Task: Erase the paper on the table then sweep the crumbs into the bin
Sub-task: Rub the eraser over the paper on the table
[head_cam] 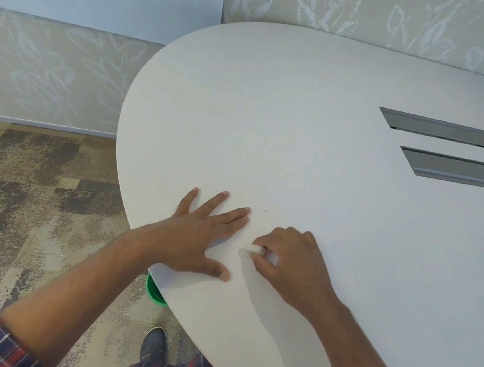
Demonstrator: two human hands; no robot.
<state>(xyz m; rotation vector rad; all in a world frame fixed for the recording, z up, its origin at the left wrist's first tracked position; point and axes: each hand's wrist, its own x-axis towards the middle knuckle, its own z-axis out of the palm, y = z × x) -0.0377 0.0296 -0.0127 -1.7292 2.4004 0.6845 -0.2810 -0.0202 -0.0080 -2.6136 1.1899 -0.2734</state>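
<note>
Paper cannot be told apart from the broad rounded white table [299,115] above patterned carpet [29,194]. Left hand [201,235] lies spread flat; right hand [289,263] pinches a small white eraser [252,248]. Green round bin [153,291] peeks beneath the edge.

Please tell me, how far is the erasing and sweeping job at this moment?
It is at the erasing step. The left hand lies flat, apparently pinning the white paper sheet on the white oval table. The right hand presses a small white eraser down with its fingers. How much is erased cannot be told. Sweeping crumbs into the green round bin under the table edge remains.
</note>
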